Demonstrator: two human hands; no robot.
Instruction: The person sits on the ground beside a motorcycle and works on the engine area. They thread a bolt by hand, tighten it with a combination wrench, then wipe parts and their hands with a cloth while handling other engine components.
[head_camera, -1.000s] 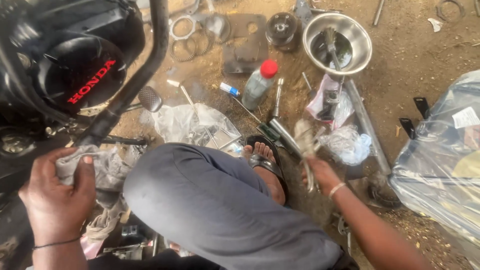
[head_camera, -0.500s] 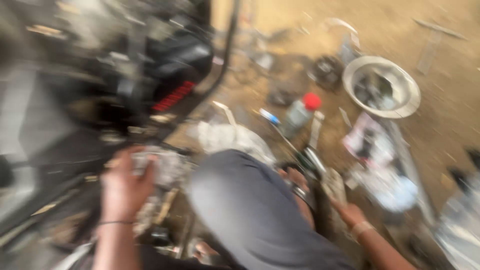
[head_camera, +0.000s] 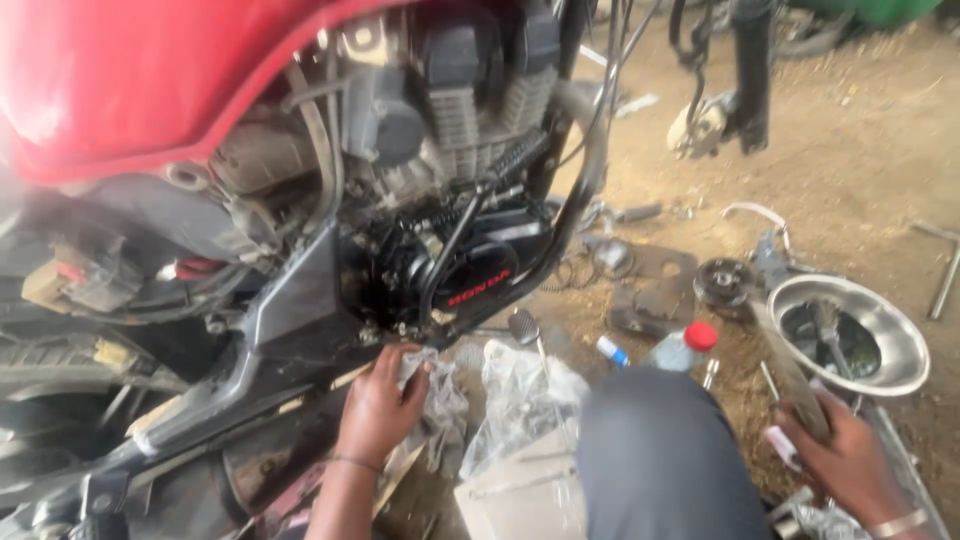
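Observation:
My left hand (head_camera: 378, 408) grips a dirty grey rag (head_camera: 443, 402) just under the black engine (head_camera: 440, 262) of a red motorcycle (head_camera: 150, 70). My right hand (head_camera: 845, 460) is closed around a long flat metal tool (head_camera: 792, 382), low on the right beside a steel bowl (head_camera: 895, 345). My knee in grey trousers (head_camera: 660, 455) sits between the two hands.
A clear plastic bottle with a red cap (head_camera: 683, 346) lies on the dirt next to a small blue-tipped tube (head_camera: 612, 351). Crumpled clear plastic (head_camera: 520, 395), a black round part (head_camera: 724, 281), rings and a bent bar (head_camera: 945, 265) are scattered around.
The view has swung up and left from the ground to the motorcycle's engine and tank. My left hand still holds the rag; my right hand stays low on the right with the tool.

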